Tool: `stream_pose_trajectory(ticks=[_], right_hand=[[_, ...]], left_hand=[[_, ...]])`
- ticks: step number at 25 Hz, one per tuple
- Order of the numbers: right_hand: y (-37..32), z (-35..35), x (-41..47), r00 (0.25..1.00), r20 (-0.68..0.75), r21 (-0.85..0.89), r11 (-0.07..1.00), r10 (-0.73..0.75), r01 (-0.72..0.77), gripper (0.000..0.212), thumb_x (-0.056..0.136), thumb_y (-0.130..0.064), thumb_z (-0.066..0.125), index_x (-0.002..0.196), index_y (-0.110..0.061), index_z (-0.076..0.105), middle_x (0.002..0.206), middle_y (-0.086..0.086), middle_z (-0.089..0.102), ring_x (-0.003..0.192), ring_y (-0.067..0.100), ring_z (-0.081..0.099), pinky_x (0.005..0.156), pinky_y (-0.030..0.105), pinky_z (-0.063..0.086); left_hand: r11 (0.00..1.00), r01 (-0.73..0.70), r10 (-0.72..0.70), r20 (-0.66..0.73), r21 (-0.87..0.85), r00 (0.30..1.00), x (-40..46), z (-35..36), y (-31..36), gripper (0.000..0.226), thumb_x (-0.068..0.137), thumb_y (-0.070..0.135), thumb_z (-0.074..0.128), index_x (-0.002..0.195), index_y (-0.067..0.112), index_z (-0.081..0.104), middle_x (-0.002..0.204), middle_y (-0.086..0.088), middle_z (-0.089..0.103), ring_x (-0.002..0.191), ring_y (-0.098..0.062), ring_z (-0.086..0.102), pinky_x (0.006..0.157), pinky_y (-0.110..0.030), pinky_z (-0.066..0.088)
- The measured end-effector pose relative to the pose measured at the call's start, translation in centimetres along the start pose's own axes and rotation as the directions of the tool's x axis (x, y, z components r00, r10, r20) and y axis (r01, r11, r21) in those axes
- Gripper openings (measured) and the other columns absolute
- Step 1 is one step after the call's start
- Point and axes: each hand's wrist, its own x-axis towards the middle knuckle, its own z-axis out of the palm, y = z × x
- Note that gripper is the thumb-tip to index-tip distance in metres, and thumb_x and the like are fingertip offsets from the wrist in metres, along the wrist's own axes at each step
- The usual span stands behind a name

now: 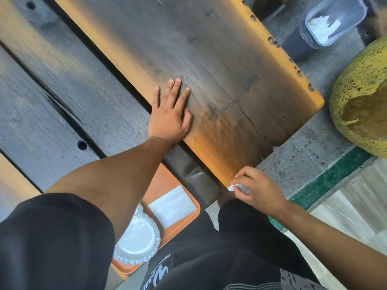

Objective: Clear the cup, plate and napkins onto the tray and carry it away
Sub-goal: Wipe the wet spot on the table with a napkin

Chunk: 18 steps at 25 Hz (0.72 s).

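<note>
At five o'clock my right hand [254, 190] pinches a crumpled napkin scrap [232, 187]; my left hand [170, 114] lies flat, holding nothing. It could slip and miss the orange tray [165, 183] at six.

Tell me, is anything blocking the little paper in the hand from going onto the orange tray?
Nothing visible does. The right hand pinches the paper scrap beside the table end, with the tray just left, holding a napkin and plate.
</note>
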Motion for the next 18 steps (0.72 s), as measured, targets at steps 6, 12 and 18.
stream_pose_trajectory(ticks=[6, 12, 18], right_hand=[[-0.3, -1.3, 6.6, 0.902, -0.354, 0.09, 0.969, 0.247, -0.23, 0.015, 0.087, -0.009, 0.075, 0.101, -0.008, 0.078, 0.094, 0.002, 0.057, 0.075, 0.01, 0.055, 0.067, 0.024, 0.055], [-2.7, 1.2, 6.6, 0.908, -0.332, 0.054, 0.966, 0.256, -0.253, 0.013, 0.086, -0.011, 0.076, 0.099, -0.01, 0.076, 0.095, 0.008, 0.061, 0.078, 0.021, 0.062, 0.066, 0.03, 0.056], [-4.5, 2.7, 6.0, 0.937, -0.21, 0.246, 0.943, 0.279, -0.226, 0.013, 0.084, -0.013, 0.08, 0.096, -0.017, 0.078, 0.088, -0.005, 0.061, 0.067, 0.004, 0.058, 0.068, 0.011, 0.049]], left_hand=[[1.0, 0.004, -0.004, 0.012, -0.006, 1.0, 0.0, 0.0, 0.0, 0.058, 0.096, 0.034, 0.039, 0.152, 0.018, 0.041, 0.165, -0.009, 0.027, 0.155, -0.027, 0.02, 0.125, -0.055, 0.011], [1.0, 0.012, -0.013, 0.062, 0.003, 0.998, 0.1, -0.3, 0.3, 0.06, 0.096, 0.035, 0.037, 0.153, 0.018, 0.038, 0.166, -0.009, 0.023, 0.155, -0.027, 0.017, 0.125, -0.056, 0.009], [0.997, -0.015, 0.025, 0.149, -0.071, 0.988, 0.3, -1.2, -0.5, 0.059, 0.099, 0.033, 0.032, 0.156, 0.019, 0.033, 0.167, -0.009, 0.018, 0.156, -0.028, 0.013, 0.125, -0.054, 0.006]])
